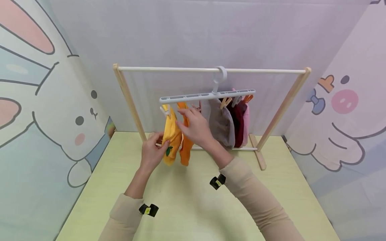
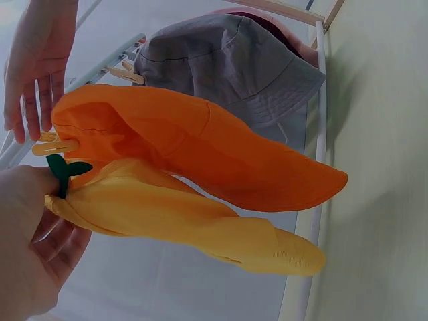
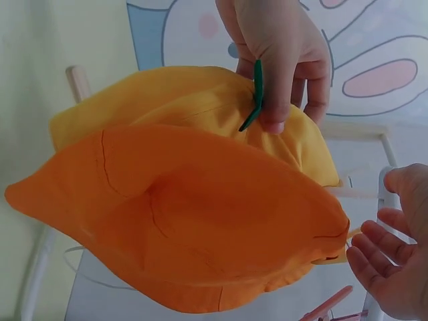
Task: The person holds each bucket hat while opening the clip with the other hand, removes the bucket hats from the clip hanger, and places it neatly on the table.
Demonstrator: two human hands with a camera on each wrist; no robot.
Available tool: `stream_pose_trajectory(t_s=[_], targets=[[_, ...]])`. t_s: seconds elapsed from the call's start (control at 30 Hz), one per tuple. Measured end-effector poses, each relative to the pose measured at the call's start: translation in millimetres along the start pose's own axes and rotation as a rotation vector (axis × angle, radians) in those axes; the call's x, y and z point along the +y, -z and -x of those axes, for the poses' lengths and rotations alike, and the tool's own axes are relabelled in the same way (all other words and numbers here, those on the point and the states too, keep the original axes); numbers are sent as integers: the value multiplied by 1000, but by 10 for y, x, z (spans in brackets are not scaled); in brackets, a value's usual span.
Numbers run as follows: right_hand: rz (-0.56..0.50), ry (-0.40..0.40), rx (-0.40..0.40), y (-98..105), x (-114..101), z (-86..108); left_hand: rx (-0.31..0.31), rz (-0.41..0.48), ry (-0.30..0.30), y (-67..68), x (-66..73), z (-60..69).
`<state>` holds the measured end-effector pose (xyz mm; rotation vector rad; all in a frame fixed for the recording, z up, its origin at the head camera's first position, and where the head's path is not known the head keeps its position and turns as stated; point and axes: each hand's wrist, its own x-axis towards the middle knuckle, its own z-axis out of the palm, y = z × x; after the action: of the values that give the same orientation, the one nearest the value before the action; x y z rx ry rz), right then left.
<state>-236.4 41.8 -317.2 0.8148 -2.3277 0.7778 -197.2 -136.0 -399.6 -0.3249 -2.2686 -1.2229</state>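
Observation:
A yellow bucket hat [image 1: 172, 132] with a green leaf hangs by a white clip [image 1: 165, 110] under the left end of a pale grey hanger [image 1: 208, 96]. My left hand [image 1: 152, 152] pinches the yellow hat beside its leaf [image 2: 65, 172], thumb on the near side. Right behind it hangs an orange bucket hat [image 3: 194, 214], held by a yellow clip [image 2: 55, 146]. With its fingers extended, my right hand [image 1: 196, 127] hovers just below the hanger beside the top of the orange hat. Nothing shows between the right fingers in the right wrist view.
A grey bucket hat [image 1: 220, 122], a dark red hat [image 1: 239, 122] and a pink hat [image 1: 246, 124] hang under the hanger's right half. The hanger hooks over the white rail [image 1: 169, 69] of a wooden-legged rack [image 1: 284, 107] on the pale yellow table [image 1: 187, 201].

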Motion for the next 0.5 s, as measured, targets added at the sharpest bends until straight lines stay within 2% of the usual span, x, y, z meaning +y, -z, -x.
stream_pose_trajectory(t_s=[0.17, 0.5], targets=[[19, -19, -22, -42, -62, -33, 3, 6, -20, 26, 16, 36], [-17, -104, -74, -98, -172, -72, -5, -9, -40, 49, 55, 91]])
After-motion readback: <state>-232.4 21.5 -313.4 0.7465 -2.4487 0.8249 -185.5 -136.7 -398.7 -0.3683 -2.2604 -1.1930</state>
